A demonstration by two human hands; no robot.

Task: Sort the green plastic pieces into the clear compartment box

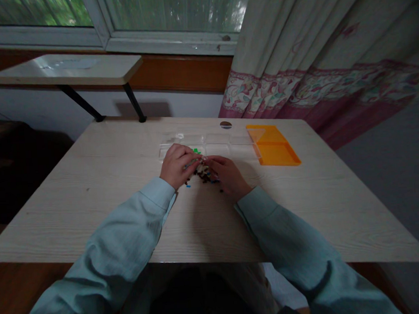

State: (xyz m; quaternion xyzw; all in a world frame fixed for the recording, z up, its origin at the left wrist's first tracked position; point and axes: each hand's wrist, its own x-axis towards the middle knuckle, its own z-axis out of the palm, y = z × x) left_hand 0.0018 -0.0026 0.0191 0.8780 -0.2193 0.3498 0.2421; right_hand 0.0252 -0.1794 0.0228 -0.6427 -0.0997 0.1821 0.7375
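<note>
A small heap of tiny coloured pieces [202,175] lies on the pale wooden table [90,194], just in front of a clear plastic compartment box [226,144]. My left hand [176,165] is curled with its fingers pinched at the top of the heap, holding something thin that I cannot make out. My right hand [228,175] rests on the right side of the heap, fingers bent and pressed onto the pieces. A few green pieces [196,151] lie in the box compartment behind my left hand. Both forearms wear light blue sleeves.
An orange lid [275,147] lies open on the right end of the clear box. A round hole [225,125] is in the table near its far edge. Behind stand a small white shelf [70,71], a window and a patterned curtain [314,73].
</note>
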